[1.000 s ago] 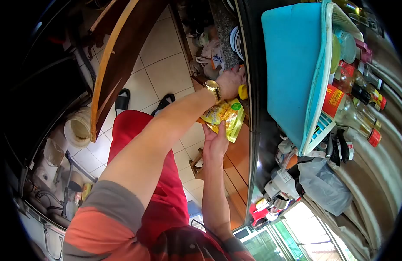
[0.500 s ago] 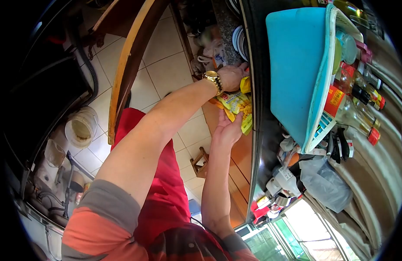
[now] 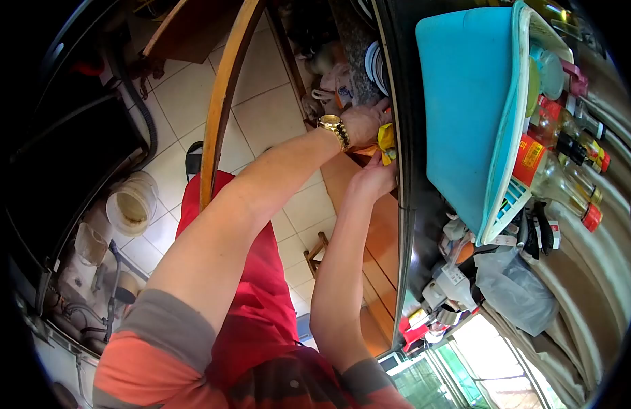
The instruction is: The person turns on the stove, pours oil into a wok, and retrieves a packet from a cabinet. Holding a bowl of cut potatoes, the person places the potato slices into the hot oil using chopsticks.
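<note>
My left hand (image 3: 364,125), with a gold watch at its wrist, is closed at the top of a crumpled yellow packet (image 3: 386,138); some fingertips are hidden at the dark counter edge (image 3: 399,170). Just below it, my right hand (image 3: 374,178) has its fingers closed at the lower part of the same packet. Part of the packet is hidden by the hands and the edge. An open compartment below the counter holds plastic bags (image 3: 334,83) and stacked plates (image 3: 376,66).
A blue basket (image 3: 465,116) with bottles (image 3: 558,177) lies along the counter at right, near a clear plastic bag (image 3: 517,290). At left are a curved wooden edge (image 3: 223,95) and a whitish bucket (image 3: 131,203). A small wooden stool (image 3: 317,252) stands on the tiles.
My right hand has moved slightly up and right, its open palm now closed at the packet. Less yellow packaging shows. My left hand stays nearly in place. A dark slipper has come into view.
</note>
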Action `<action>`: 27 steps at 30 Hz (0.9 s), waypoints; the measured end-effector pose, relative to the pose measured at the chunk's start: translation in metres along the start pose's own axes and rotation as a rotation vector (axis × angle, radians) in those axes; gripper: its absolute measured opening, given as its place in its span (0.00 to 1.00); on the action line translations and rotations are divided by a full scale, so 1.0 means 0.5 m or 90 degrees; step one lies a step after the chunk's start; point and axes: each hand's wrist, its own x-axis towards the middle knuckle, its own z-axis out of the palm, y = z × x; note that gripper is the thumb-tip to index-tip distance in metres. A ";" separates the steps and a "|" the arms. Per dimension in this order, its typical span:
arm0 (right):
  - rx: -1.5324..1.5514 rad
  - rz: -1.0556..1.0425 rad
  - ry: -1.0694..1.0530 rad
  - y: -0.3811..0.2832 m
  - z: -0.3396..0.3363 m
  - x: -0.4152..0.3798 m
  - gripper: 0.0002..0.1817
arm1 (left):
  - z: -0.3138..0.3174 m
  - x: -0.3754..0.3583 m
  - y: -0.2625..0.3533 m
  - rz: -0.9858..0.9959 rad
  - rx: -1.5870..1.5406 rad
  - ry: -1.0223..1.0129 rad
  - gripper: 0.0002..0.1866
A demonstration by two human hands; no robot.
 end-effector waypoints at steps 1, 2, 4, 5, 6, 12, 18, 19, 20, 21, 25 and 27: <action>-0.035 -0.004 0.015 -0.005 0.013 -0.001 0.24 | -0.005 -0.001 0.004 -0.013 0.009 -0.013 0.41; -0.070 -0.007 0.029 -0.009 0.026 -0.004 0.24 | -0.012 -0.002 0.006 -0.027 0.018 -0.027 0.42; -0.081 -0.011 0.022 -0.002 0.020 0.001 0.26 | -0.018 -0.006 0.007 -0.039 -0.012 -0.025 0.41; -0.092 -0.016 0.014 -0.003 0.012 0.002 0.27 | -0.018 -0.010 0.011 -0.051 -0.043 -0.021 0.41; -0.093 -0.017 0.015 0.003 -0.003 0.010 0.27 | -0.012 -0.015 0.014 -0.051 -0.044 -0.021 0.41; -0.213 0.049 -0.091 -0.027 -0.023 -0.006 0.26 | 0.067 -0.101 0.044 -0.253 -0.179 0.272 0.29; -0.137 0.029 -0.079 -0.024 -0.031 -0.020 0.25 | 0.166 -0.094 0.038 -0.289 -0.433 0.174 0.28; -0.110 0.053 -0.076 -0.025 -0.032 -0.024 0.25 | 0.175 -0.089 0.044 -0.259 -0.447 0.201 0.26; -0.083 0.077 -0.072 -0.026 -0.032 -0.027 0.25 | 0.184 -0.084 0.046 -0.260 -0.447 0.202 0.26; -0.085 0.078 -0.073 -0.027 -0.031 -0.030 0.25 | 0.190 -0.081 0.049 -0.230 -0.450 0.214 0.26; -0.192 -0.003 -0.117 -0.032 -0.031 -0.024 0.24 | 0.213 -0.071 0.030 -0.123 -0.439 0.253 0.24; -0.238 -0.008 -0.121 -0.034 -0.039 -0.015 0.23 | 0.212 -0.070 0.026 -0.122 -0.428 0.213 0.24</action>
